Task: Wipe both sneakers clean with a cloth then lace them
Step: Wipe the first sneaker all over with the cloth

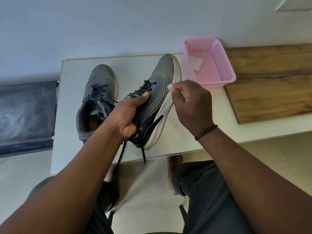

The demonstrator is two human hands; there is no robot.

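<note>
Two grey sneakers with black laces are on a small white table (70, 115). The left sneaker (99, 85) stands flat on its sole. The right sneaker (162, 85) is tilted onto its side, white sole turned to the right. My left hand (128, 114) grips it around the tongue and collar, thumb on the laces. My right hand (192, 105) pinches a small white cloth (170, 86) and presses it against the white midsole. Loose lace ends (143, 156) hang over the table's front edge.
A pink mesh basket (226, 65) stands at the table's back right with a white cloth piece (196, 64) inside. A wooden board (270, 85) lies to the right. A dark bench surface (25, 112) is at the left. My knees and bare feet are below the table.
</note>
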